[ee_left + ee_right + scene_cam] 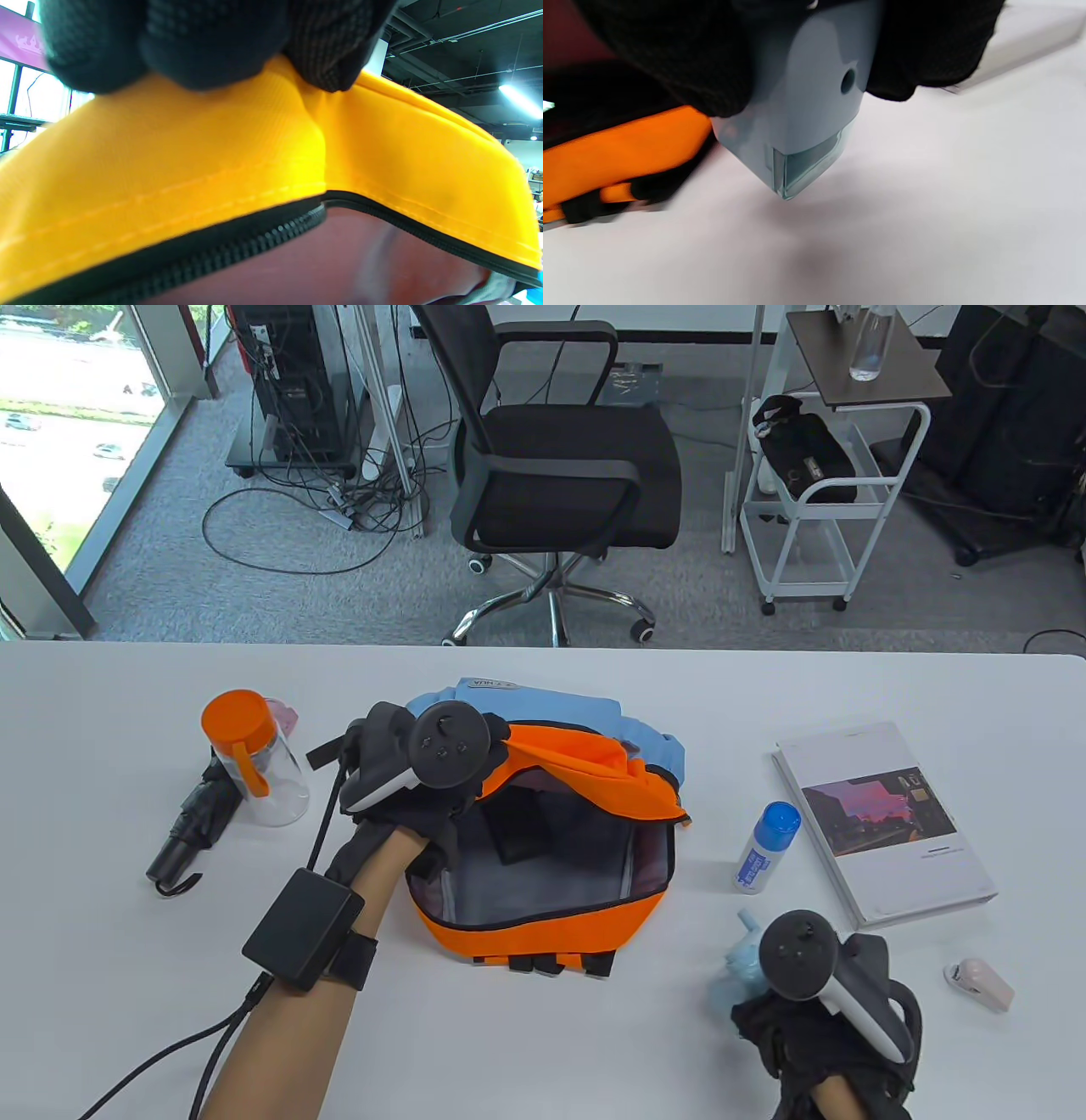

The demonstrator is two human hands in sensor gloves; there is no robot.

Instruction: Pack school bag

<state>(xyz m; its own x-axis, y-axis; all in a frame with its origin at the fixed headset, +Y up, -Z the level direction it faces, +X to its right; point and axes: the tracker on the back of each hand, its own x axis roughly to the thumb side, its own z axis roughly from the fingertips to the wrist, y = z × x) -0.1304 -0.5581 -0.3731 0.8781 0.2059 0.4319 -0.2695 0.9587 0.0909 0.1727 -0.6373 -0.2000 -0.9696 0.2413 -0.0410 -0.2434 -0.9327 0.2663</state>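
Beside the bag: bottle, book, stapler.

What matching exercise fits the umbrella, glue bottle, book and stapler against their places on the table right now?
Things:
1. umbrella
2. glue bottle
3. book
4. stapler

Places:
A. near right, beside the right hand
B. far left, by the orange-lidded cup
C. between bag and book
D. right side, picture cover up

Pairs: 1-B, 2-C, 3-D, 4-A
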